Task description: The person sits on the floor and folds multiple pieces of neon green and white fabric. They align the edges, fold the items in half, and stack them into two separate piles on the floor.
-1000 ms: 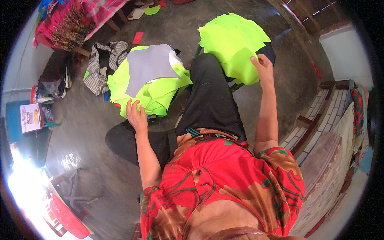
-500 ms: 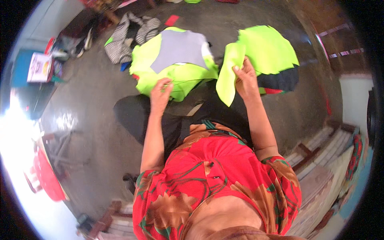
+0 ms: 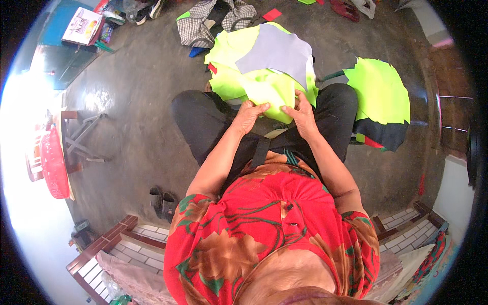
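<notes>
A neon yellow-green fabric piece (image 3: 270,92) is stretched between my two hands, in front of the heap by my lap. My left hand (image 3: 247,116) pinches its near left edge, thumb on top. At its right edge my right hand (image 3: 302,116) grips it between thumb and fingers. Just beyond lies a heap of yellow-green cloth pieces (image 3: 229,48), topped by a grey fabric piece (image 3: 279,48). To the right of my knee, a stack of yellow-green pieces (image 3: 382,91) rests over dark cloth (image 3: 384,133).
Checked cloth (image 3: 195,25) lies on the floor beyond the heap, near a red scrap (image 3: 272,14). A red plastic chair (image 3: 55,162) stands at the left. Dark shoes (image 3: 162,202) are behind my left side, near a wooden bench (image 3: 109,239).
My right hand has brought the yellow-green fabric piece from beside the right stack to my lap. My left hand, previously at the heap's near edge, now grips it too. The view has shifted.
</notes>
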A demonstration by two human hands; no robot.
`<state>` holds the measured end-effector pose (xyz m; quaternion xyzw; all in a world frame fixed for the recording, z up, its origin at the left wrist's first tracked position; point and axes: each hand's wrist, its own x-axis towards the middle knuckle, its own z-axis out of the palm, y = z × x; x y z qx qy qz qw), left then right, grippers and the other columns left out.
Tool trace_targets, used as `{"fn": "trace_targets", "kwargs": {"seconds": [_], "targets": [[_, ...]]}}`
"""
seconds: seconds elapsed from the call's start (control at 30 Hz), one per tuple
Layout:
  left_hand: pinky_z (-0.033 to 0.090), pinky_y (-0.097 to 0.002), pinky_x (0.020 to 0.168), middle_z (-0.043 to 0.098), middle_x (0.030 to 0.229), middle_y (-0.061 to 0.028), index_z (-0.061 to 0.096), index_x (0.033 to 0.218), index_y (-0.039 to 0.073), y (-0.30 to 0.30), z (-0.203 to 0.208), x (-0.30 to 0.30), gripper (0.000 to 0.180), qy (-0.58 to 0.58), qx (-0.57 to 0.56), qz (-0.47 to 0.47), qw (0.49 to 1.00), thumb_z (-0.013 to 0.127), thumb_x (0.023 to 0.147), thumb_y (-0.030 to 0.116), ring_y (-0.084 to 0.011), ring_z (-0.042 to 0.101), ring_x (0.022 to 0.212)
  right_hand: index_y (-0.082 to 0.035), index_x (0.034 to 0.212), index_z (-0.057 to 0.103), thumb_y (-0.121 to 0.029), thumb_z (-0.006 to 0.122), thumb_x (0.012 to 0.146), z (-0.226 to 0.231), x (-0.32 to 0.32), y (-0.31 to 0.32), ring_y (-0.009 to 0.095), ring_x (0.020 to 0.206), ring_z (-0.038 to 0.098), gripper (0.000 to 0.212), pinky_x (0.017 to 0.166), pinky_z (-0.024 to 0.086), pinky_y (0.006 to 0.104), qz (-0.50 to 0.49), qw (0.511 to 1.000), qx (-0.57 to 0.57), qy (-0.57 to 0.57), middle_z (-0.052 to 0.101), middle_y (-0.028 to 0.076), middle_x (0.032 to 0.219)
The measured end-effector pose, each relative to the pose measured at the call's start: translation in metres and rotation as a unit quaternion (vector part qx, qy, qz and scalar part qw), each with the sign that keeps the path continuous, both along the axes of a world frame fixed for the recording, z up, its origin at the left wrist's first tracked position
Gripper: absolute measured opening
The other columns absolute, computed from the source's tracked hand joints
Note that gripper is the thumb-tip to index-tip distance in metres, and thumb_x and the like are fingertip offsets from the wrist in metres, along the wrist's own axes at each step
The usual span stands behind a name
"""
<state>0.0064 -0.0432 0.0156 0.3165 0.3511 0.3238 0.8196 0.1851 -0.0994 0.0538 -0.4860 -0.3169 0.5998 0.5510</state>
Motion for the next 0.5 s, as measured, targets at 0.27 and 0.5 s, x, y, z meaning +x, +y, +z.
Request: {"fn": "trace_targets", "kwargs": {"seconds": [0.27, 0.5], "targets": [[0.051, -0.0353, 0.086, 0.061, 0.109, -0.0080, 0.052, 0.119, 0.002, 0.023, 0.011, -0.011, 0.039, -0.008, 0.022, 0.130, 0.991, 0.064, 0.082, 0.007, -0.0203, 0.061, 0.098, -0.002, 0.123, 0.040, -0.005, 0.057, 0.086, -0.012, 0.003, 0.004, 0.009, 0.064, 0.052, 0.042, 0.054, 0.041, 0.0215, -0.120, 0.992, -0.027, -0.029, 0.059, 0.005, 0.087], [0.051, -0.0380, 0.089, 0.058, 0.115, -0.0087, 0.046, 0.125, 0.003, 0.072, 0.094, -0.022, 0.047, -0.041, 0.163, 0.199, 0.965, 0.065, 0.083, 0.011, -0.0228, 0.059, 0.103, -0.004, 0.123, 0.040, -0.006, 0.054, 0.088, -0.016, 0.008, 0.006, 0.008, 0.061, 0.050, 0.037, 0.052, 0.042, 0.0211, -0.157, 0.988, -0.006, -0.007, 0.059, 0.005, 0.082]]}}
